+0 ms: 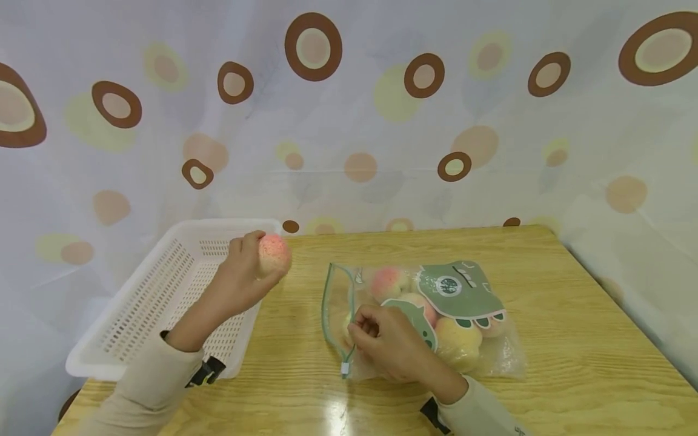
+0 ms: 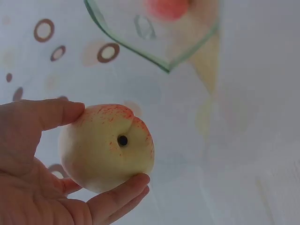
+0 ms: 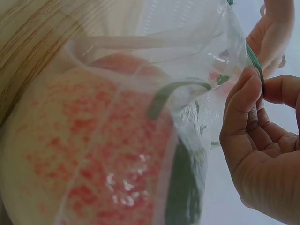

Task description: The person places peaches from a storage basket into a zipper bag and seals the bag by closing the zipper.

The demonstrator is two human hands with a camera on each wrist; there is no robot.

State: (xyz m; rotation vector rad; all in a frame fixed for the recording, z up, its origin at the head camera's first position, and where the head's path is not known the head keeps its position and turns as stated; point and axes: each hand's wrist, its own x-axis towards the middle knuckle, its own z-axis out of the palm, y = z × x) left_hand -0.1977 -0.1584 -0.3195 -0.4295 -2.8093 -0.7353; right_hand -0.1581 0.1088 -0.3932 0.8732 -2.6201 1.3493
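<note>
A pale peach (image 2: 105,154) with red speckles and a dark hole at its stem end is held between the thumb and fingers of my left hand (image 1: 240,275), above the right side of the white basket. With thumb and forefinger my right hand (image 1: 395,342) pinches the green-edged rim of a clear zip bag (image 1: 509,348). The bag lies on the table with its mouth open toward the left. Inside it are several peaches (image 1: 387,283), partly covered by the printed green dinosaur pattern (image 1: 463,290).
The white slotted basket (image 1: 158,303) stands on the left of the wooden table (image 1: 572,339). A white zip slider (image 1: 345,368) sits at the near end of the bag's mouth. Behind the table hangs a patterned curtain (image 1: 338,121).
</note>
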